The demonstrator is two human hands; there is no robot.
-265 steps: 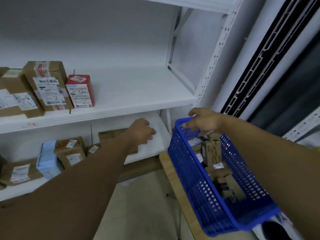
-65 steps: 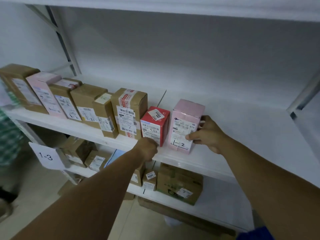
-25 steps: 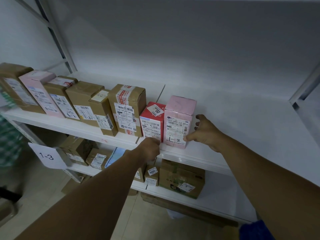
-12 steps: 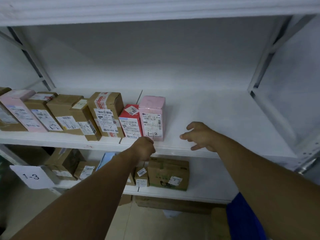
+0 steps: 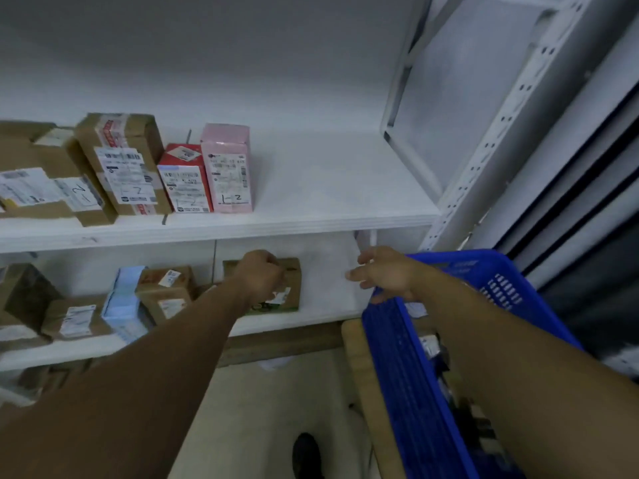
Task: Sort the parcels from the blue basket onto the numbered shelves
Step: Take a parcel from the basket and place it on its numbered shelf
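**A:** Which way do the parcels [image 5: 428,343] lie from your hands?

**B:** Low on your right, inside the blue basket [image 5: 408,368]. Its long side runs from the shelves toward you. Your right hand [image 5: 383,273], fingers loose and holding nothing, hangs just above its far rim. Your left hand [image 5: 261,271] is a clenched fist, seemingly empty, well apart before the lower shelf [image 5: 321,299].

**A:** So the right one is nearer.

Blue basket [image 5: 411,375], pink parcel [image 5: 228,167]

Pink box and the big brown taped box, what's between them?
In the head view, a red box stands between the pink box and the brown taped box.
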